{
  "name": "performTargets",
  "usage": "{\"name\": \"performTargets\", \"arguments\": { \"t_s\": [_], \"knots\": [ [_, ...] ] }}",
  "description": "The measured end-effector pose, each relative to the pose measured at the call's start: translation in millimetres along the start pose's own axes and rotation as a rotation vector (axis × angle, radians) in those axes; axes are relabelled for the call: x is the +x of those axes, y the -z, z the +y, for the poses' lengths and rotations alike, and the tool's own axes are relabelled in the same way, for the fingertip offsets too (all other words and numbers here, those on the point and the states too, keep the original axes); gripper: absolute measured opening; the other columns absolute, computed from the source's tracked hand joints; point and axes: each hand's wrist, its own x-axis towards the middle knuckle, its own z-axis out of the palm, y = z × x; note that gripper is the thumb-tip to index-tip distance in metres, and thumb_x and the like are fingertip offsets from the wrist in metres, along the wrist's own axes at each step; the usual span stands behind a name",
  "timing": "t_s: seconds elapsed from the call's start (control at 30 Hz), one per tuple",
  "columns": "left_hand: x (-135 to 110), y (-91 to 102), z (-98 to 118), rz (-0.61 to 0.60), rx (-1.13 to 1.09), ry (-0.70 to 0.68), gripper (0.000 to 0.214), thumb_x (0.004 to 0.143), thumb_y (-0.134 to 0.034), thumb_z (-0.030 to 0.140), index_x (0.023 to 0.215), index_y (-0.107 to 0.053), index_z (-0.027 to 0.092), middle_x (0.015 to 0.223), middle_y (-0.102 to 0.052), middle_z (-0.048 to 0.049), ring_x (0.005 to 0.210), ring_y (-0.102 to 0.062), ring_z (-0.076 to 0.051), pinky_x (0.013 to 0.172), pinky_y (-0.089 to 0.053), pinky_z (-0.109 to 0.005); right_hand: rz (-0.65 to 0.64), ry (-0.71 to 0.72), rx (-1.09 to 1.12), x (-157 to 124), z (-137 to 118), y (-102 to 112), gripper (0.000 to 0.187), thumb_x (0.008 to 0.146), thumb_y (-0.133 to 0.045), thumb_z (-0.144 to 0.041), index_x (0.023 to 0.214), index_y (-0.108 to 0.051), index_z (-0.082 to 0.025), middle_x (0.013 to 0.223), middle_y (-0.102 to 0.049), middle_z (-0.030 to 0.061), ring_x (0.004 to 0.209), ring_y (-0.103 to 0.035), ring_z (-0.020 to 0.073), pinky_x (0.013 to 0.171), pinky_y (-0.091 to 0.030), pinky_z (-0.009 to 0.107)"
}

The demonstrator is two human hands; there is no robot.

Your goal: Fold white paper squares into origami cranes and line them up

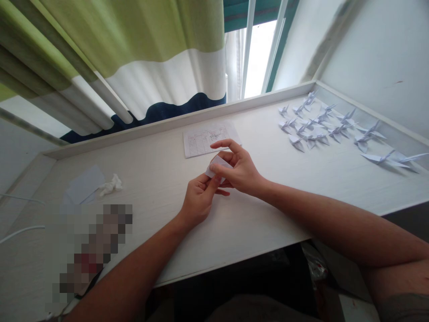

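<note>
A small folded piece of white paper point(219, 163) is held between both hands above the middle of the white table point(254, 228). My left hand point(199, 197) grips its lower edge, thumb on top. My right hand point(239, 166) pinches the paper from the right, with the thumb lying over it and the index finger raised and bent. The fingers cover part of the paper, so its full shape is hidden. Just behind the hands lies a printed sheet or booklet point(196, 142) with a table of lines on it.
Several folded white paper cranes point(315, 127) stand at the right back. On the left lie white paper sheets point(85, 183), a crumpled tissue point(112, 185), a blurred-out object point(97, 246) and a white cable point(23, 230). A raised rim point(268, 98) borders the table below a curtain point(161, 53).
</note>
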Motion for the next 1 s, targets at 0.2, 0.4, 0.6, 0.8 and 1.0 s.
{"name": "performTargets", "arguments": {
  "t_s": [0.2, 0.4, 0.6, 0.8, 1.0],
  "knots": [
    [3.0, 6.1, -1.1, 0.044, -0.047, 0.018, 0.051, 0.086, -0.080, 0.061, 0.108, -0.076, 0.015, 0.108, -0.083, -0.0131, 0.097, -0.082, -0.032, 0.071, -0.068, -0.039, -0.079, -0.010, 0.009, 3.2, 2.9, 5.5, 0.048, 0.082, -0.081, -0.029, 0.124, -0.059, -0.023, 0.083, -0.069, -0.0030, 0.068, -0.064, 0.0122, 0.059, -0.055, 0.024],
    [4.7, 9.9, -1.3, 0.050, -0.113, 0.020, 0.047, 0.089, -0.080, 0.054, 0.112, -0.075, 0.014, 0.110, -0.083, -0.0141, 0.099, -0.082, -0.033, 0.070, -0.068, -0.037, -0.029, -0.059, 0.040, 7.9, 9.9, 5.7, 0.039, 0.081, -0.084, -0.040, 0.109, -0.064, -0.020, 0.080, -0.075, -0.0004, 0.068, -0.071, 0.0150, 0.059, -0.060, 0.026],
    [3.5, 8.4, -0.6, 0.038, -0.106, 0.014, 0.047, 0.087, -0.081, 0.056, 0.108, -0.076, 0.014, 0.114, -0.082, -0.0149, 0.104, -0.081, -0.035, 0.070, -0.068, -0.037, 0.067, -0.113, 0.072, 5.8, 9.5, 0.4, 0.038, 0.075, -0.089, -0.047, 0.091, -0.068, -0.020, 0.081, -0.078, 0.0020, 0.066, -0.072, 0.0158, 0.059, -0.063, 0.029],
    [4.7, 8.6, -1.8, 0.033, -0.091, 0.015, 0.049, 0.087, -0.082, 0.056, 0.108, -0.077, 0.012, 0.106, -0.083, -0.0149, 0.102, -0.081, -0.035, 0.070, -0.068, -0.038, 0.114, -0.130, 0.097, 3.9, 7.7, -2.0, 0.038, 0.073, -0.089, -0.048, 0.086, -0.067, -0.020, 0.075, -0.076, -0.0001, 0.061, -0.069, 0.0142, 0.052, -0.060, 0.025],
    [5.4, 9.5, -3.4, 0.017, -0.131, 0.028, 0.047, 0.085, -0.084, 0.054, 0.107, -0.077, 0.013, 0.104, -0.083, -0.0135, 0.100, -0.081, -0.033, 0.068, -0.067, -0.035, 0.136, -0.148, 0.079, 4.0, 7.4, -3.3, 0.036, 0.074, -0.088, -0.048, 0.084, -0.068, -0.020, 0.070, -0.074, -0.0009, 0.058, -0.069, 0.0146, 0.050, -0.060, 0.026]
  ]
}}
